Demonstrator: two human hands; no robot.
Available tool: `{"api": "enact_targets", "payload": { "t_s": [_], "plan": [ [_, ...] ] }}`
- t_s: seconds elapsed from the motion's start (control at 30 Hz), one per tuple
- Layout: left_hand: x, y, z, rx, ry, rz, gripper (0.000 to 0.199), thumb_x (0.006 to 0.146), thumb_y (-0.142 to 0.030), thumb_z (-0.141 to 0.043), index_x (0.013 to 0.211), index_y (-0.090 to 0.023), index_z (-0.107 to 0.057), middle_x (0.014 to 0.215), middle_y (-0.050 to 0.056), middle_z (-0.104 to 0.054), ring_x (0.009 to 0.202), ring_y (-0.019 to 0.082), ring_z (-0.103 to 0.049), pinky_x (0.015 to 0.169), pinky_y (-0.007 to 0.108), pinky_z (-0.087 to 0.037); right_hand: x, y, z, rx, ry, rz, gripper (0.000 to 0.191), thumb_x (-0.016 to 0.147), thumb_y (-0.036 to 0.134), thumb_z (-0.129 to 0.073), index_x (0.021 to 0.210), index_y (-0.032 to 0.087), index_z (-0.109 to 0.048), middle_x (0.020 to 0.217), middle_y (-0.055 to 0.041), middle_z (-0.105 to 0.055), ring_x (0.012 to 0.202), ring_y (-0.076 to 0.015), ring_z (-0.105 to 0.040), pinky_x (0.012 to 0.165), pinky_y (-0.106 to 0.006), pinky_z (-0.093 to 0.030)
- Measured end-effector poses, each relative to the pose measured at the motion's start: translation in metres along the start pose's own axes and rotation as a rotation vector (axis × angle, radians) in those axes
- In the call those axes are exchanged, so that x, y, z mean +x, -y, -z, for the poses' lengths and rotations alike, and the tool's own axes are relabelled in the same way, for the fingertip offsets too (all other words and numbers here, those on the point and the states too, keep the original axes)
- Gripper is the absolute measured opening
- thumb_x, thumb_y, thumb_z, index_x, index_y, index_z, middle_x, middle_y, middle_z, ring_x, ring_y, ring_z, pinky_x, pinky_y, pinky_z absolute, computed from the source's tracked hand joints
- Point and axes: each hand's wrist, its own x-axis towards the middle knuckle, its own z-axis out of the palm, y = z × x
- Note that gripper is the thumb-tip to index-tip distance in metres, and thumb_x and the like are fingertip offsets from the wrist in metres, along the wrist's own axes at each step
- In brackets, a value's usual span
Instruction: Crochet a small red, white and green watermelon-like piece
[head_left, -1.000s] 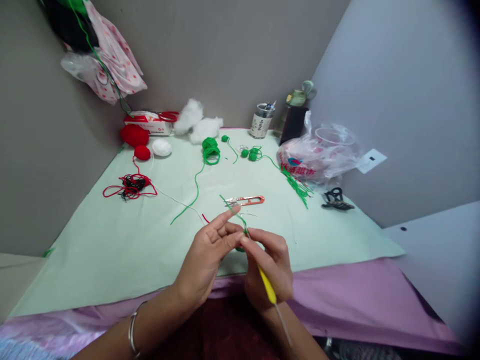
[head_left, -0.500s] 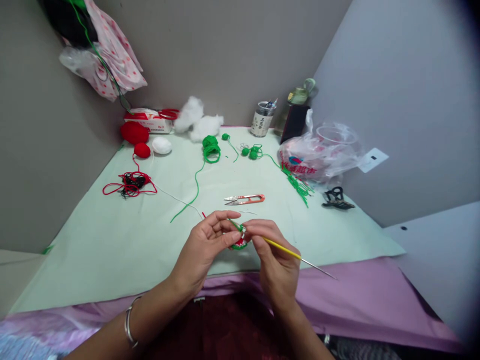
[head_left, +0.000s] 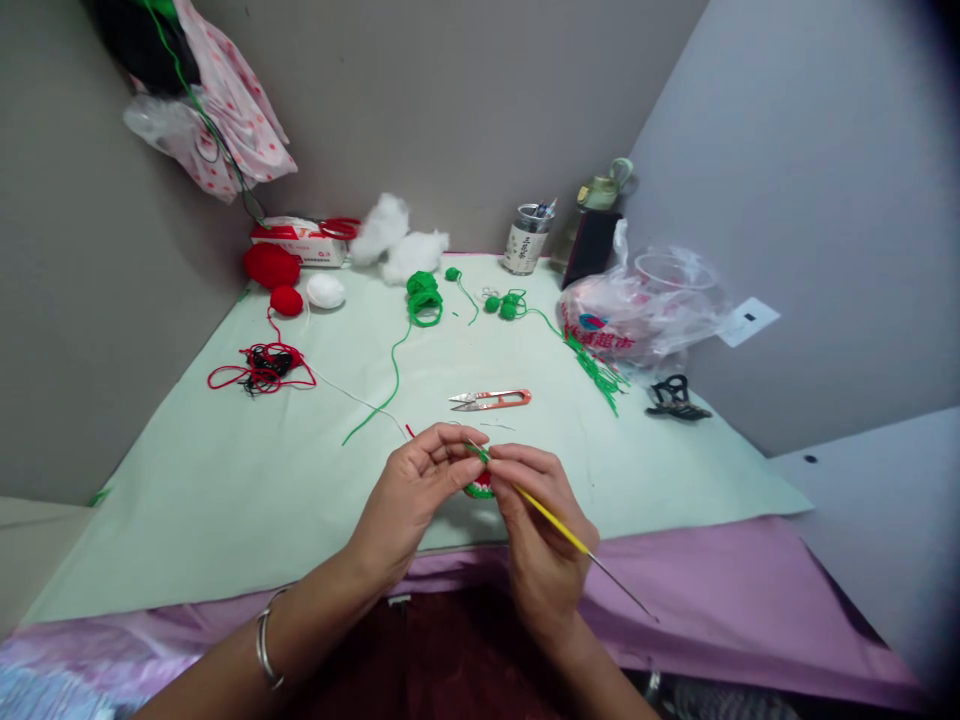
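Between thumb and fingers, my left hand [head_left: 409, 490] pinches a small crocheted piece [head_left: 481, 487] in red, white and green. My right hand [head_left: 547, 530] grips a crochet hook [head_left: 553, 521] with a yellow handle, its metal rear end pointing down to the right. The hook's tip is at the green stitches on the piece's upper edge, where my fingertips partly hide it. Just beyond my hands lie thread snips [head_left: 491, 400] with orange handles.
Green yarn [head_left: 424, 300], a red yarn ball [head_left: 271, 266], a white ball [head_left: 325, 291] and white stuffing [head_left: 415, 256] sit toward the back. On the right are a plastic bag [head_left: 637, 310], cut green strands [head_left: 596, 372] and a black hair clip [head_left: 676, 400]. A pen holder [head_left: 525, 242] stands behind.
My right hand has turned, so the hook's rear end swings lower and slightly left. Its tip has pushed further across the green stitches toward my left fingers.
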Motion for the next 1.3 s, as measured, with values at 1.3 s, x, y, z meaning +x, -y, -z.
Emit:
{"api": "enact_targets", "payload": {
  "t_s": [1.3],
  "plan": [
    [-0.008,-0.020,0.027,0.719,0.159,-0.416,0.041,0.091,-0.022,-0.079,0.131,-0.025,-0.071,0.099,0.001,-0.078,0.094,0.018,-0.069,0.095,0.031,-0.050,0.010,0.004,0.004,0.155,0.020,-0.084,0.026,0.092,0.007,-0.074,0.098,0.031,-0.083,0.098,0.0008,-0.079,0.094,-0.0129,-0.075,0.083,-0.022,-0.062]
  ]
}}
